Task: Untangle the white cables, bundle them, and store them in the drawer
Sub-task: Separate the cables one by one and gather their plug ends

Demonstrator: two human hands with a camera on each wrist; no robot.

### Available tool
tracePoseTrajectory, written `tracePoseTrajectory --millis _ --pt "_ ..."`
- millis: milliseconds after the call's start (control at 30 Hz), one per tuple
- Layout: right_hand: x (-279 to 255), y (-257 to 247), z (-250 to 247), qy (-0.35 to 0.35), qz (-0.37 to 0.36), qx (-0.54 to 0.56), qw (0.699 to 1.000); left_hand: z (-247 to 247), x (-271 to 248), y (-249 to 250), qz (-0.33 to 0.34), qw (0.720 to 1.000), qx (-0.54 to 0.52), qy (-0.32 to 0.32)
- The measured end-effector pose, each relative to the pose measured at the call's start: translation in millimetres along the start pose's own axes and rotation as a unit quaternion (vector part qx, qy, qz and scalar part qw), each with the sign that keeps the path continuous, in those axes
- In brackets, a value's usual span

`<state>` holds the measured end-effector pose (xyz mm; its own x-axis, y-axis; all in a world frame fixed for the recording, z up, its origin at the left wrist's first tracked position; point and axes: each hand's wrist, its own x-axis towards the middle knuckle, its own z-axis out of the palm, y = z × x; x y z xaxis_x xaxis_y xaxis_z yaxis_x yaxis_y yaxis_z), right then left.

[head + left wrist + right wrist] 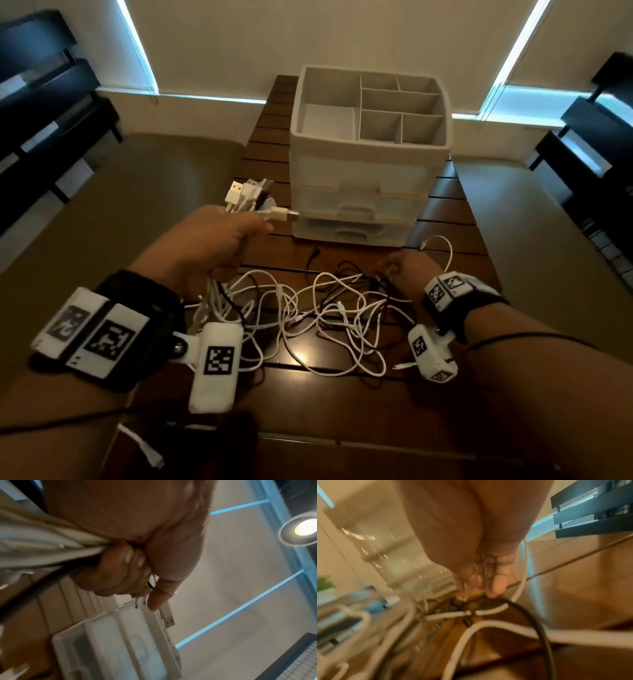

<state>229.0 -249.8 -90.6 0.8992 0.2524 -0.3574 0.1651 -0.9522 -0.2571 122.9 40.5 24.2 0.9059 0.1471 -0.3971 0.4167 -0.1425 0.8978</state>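
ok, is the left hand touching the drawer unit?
Apart. The head view shows the left hand gripping a bunch of cable ends with bare table showing between it and the drawer unit.
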Motion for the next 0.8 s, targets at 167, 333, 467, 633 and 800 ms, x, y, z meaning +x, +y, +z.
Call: tracePoseTrajectory --millis 167,333,467,633,800 --pt "7 0 14 0.006 -0.026 -0.022 0.999 24 8 -21 -0.018 0.995 -0.099 0.013" --pt "2 -3 0 0.015 0.000 0.151 0.988 40 14 -28 -0.007 0.996 -0.084 -0.031" --pt "-14 -17 -18 0.000 0.017 0.316 0.949 51 20 -30 0.015 0.994 -0.099 -0.053" --pt "-34 -32 -26 -0.066 0.015 0.417 0.906 64 20 -30 0.024 0.995 -0.085 -0.036" --pt "-51 -38 -31 -0.098 -0.050 0.356 0.928 72 16 -30 0.028 0.997 -0.075 -0.024"
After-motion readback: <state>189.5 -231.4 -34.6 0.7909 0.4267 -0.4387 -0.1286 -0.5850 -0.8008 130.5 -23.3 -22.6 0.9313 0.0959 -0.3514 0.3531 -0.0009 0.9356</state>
